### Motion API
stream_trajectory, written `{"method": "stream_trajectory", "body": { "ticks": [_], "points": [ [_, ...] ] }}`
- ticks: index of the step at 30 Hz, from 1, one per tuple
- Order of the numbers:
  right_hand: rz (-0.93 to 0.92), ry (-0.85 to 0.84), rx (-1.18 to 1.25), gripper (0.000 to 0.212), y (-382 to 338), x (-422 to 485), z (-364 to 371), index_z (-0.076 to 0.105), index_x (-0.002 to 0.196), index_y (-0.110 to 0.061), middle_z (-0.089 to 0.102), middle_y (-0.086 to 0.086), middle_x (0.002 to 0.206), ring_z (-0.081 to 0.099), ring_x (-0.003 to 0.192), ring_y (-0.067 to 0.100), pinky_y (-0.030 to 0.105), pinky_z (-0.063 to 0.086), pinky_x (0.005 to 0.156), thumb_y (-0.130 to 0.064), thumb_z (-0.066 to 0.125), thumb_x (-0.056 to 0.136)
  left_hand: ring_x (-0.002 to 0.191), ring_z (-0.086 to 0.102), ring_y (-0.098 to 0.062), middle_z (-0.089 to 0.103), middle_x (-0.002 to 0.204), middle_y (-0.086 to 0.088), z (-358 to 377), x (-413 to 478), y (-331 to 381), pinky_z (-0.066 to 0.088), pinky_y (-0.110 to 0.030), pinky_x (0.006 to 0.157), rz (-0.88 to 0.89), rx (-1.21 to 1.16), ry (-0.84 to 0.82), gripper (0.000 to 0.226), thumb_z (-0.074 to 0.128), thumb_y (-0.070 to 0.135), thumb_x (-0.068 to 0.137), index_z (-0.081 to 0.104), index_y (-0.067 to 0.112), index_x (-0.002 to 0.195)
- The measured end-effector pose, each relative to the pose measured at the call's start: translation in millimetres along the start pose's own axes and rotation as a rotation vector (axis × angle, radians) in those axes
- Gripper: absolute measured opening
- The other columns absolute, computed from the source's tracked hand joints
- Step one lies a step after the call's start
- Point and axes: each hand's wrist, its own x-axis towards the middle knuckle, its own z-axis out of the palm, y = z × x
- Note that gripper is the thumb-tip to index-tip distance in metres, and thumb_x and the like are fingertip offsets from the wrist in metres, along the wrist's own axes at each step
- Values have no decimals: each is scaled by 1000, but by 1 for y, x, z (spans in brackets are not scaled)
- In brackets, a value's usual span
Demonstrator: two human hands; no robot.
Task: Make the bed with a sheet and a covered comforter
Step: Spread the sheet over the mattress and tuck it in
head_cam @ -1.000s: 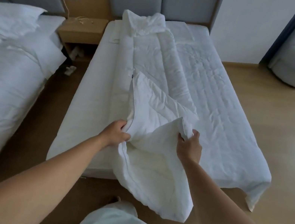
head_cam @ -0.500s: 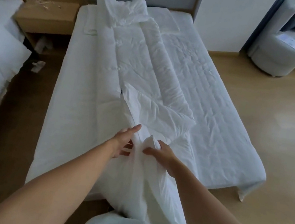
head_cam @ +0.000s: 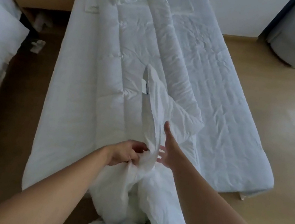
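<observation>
From your head camera, your left hand (head_cam: 125, 153) grips a bunched fold of the comforter (head_cam: 130, 69), while your right hand (head_cam: 168, 151) is spread with straight fingers just beside that fold, holding nothing. The comforter runs as a long folded strip away from your hands up the bed (head_cam: 238, 128), its near end spilling below your wrists. I judge you are early on: it needs spreading, and the quilted mattress beyond your right hand looks sheetless
</observation>
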Motion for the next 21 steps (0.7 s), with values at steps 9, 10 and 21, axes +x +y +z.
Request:
{"method": "stream_trajectory", "body": {
  "ticks": [9, 10, 21],
  "points": [
    [-161, -128, -215, 13, -50, 39, 73, 61, 98, -7, 65, 10, 83, 62, 62, 19, 24, 51, 52, -3, 65, 86, 100, 65, -13, 69, 108, 8, -16, -51, 30, 55, -27, 86, -171, 318, 63, 48, 59, -9, 80, 67, 24, 114],
    [-197, -155, -258, 20, -51, 40, 84, 59, 103, -9, 65, 13, 95, 60, 71, 20, 24, 49, 58, -2, 64, 85, 103, 65, -17, 68, 112, 5, -29, -56, 35, 55, -30, 88, -151, 330, 199, 43, 58, -6, 83, 67, 21, 116],
    [-394, -688, -663, 22, 7, -22, 249, 64, 72, -8, 58, 4, 71, 56, 63, 14, 28, 45, 57, -1, 49, 87, 137, 38, -39, 39, 151, -16, -172, -118, 66, 33, -56, 109, -495, 1146, 980, 98, 61, 79, 75, 29, 25, 150]
  ]
}}
